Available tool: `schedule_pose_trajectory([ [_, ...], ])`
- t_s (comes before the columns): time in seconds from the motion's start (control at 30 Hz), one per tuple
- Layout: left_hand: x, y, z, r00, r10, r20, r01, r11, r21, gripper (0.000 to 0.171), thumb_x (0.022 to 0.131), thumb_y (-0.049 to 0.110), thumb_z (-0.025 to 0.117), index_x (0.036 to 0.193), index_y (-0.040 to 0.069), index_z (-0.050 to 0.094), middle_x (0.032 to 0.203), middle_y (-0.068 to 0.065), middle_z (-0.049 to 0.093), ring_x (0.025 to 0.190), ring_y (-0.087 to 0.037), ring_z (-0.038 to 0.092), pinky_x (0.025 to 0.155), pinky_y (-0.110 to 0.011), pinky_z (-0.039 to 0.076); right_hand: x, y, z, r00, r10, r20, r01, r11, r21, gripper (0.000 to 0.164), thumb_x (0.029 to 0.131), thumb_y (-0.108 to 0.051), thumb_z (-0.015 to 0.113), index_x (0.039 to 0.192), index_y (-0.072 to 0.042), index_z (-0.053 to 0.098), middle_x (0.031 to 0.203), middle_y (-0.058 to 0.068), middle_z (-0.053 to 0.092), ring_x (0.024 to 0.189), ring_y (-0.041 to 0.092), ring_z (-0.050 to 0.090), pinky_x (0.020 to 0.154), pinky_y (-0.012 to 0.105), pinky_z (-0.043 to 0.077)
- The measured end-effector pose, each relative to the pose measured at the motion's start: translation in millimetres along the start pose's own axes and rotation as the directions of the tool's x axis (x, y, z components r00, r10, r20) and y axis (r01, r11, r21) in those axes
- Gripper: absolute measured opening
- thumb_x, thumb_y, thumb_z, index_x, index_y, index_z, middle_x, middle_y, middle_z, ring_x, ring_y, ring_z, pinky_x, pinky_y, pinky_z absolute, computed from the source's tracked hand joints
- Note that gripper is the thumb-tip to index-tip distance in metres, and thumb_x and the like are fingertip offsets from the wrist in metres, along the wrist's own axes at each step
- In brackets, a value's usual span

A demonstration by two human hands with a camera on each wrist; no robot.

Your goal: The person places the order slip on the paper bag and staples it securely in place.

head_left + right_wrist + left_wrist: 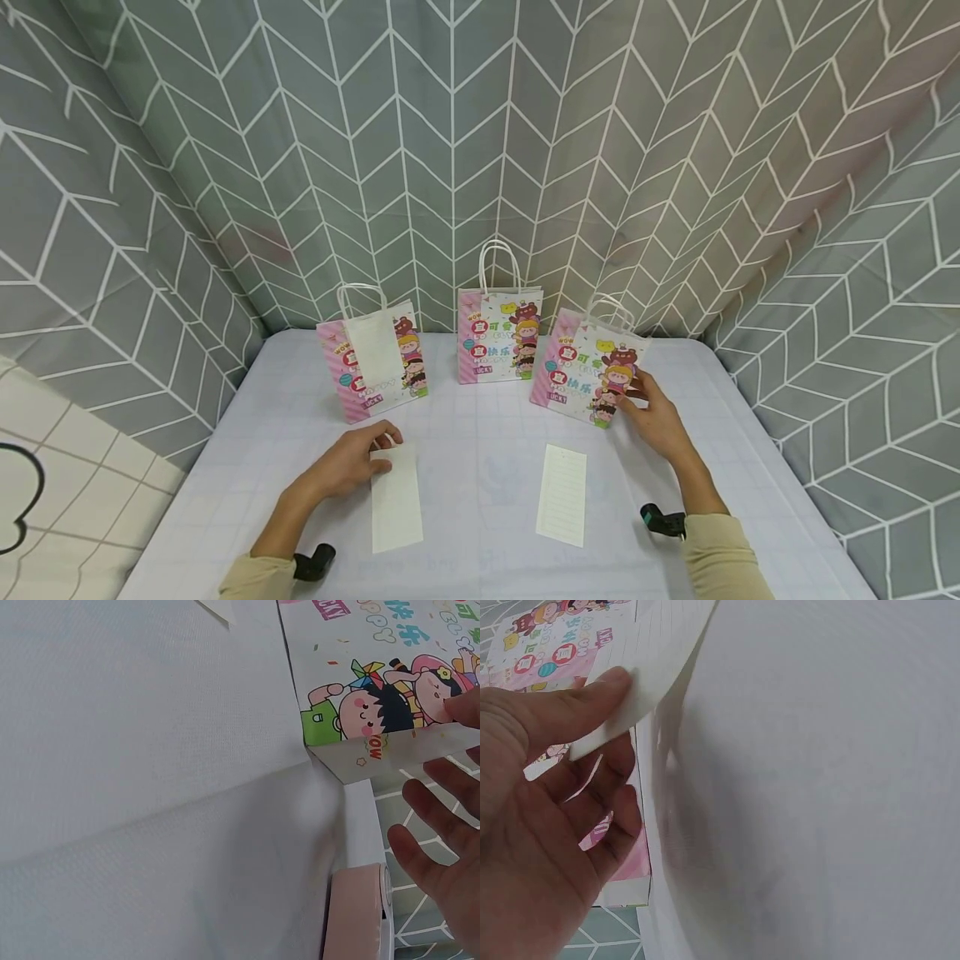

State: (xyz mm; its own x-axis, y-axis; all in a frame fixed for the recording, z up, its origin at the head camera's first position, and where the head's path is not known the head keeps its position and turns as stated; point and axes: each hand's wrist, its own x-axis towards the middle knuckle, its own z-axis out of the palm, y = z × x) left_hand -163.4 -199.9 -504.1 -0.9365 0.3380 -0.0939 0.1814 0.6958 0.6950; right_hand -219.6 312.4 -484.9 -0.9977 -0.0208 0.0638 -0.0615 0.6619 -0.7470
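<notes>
My left hand (352, 457) pinches the top corner of a lined white paper slip (397, 504), thumb above and fingers below. That corner lifts off the tabletop in the left wrist view, where the slip (660, 660) curves upward. At the right, my right hand (658, 417) grips the side edge of a pink and white cartoon paper gift bag (581, 367). Its thumb lies on the printed front and the fingers are behind the side panel, as the right wrist view shows on the bag (360, 645). A second lined slip (562, 496) lies flat in front of this bag.
Two matching gift bags stand farther back, the middle bag (491, 342) and the left bag (352, 400). A white slip (375, 346) covers part of the left bag's front. The white-covered table (480, 550) ends at a patterned grey curtain (480, 150) behind the bags.
</notes>
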Motion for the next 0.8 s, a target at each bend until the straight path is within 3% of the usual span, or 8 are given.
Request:
schedule_pose_trajectory([
  [0.23, 2.7, 2.5, -2.5, 0.994, 0.018, -0.104, -0.024, 0.998, -0.058, 0.029, 0.089, 0.009, 0.077, 0.116, 0.017, 0.068, 0.104, 0.003, 0.07, 0.095, -0.016, 0.061, 0.081, -0.031, 0.05, -1, 0, 0, 1.0, -0.013, 0.021, 0.013, 1.0, 0.012, 0.069, 0.102, -0.033, 0.058, 0.157, -0.006, 0.025, 0.152, 0.026, 0.04, 0.134, 0.043, 0.045, 0.105, 0.061, 0.038],
  [0.53, 3.7, 4.7, -5.0, 0.969, 0.109, -0.224, -0.128, 0.989, -0.071, 0.014, 0.086, 0.021, 0.081, 0.097, 0.021, 0.072, 0.088, 0.013, 0.068, 0.083, -0.01, 0.059, 0.076, -0.027, 0.05, -2, -6, 2, 0.999, -0.032, 0.043, 0.032, 0.999, 0.014, 0.068, 0.103, -0.031, 0.059, 0.156, -0.005, 0.026, 0.151, 0.025, 0.042, 0.134, 0.044, 0.045, 0.104, 0.06, 0.039],
  [0.8, 2.2, 8.2, -5.3, 0.956, 0.101, -0.275, -0.122, 0.991, -0.057, 0.013, 0.085, 0.031, 0.081, 0.09, 0.024, 0.071, 0.083, 0.013, 0.066, 0.082, -0.012, 0.058, 0.073, -0.028, 0.049, -5, -10, 4, 0.998, -0.022, 0.055, 0.022, 1.0, 0.014, 0.068, 0.102, -0.031, 0.06, 0.156, -0.006, 0.028, 0.149, 0.025, 0.045, 0.133, 0.044, 0.045, 0.105, 0.059, 0.039],
])
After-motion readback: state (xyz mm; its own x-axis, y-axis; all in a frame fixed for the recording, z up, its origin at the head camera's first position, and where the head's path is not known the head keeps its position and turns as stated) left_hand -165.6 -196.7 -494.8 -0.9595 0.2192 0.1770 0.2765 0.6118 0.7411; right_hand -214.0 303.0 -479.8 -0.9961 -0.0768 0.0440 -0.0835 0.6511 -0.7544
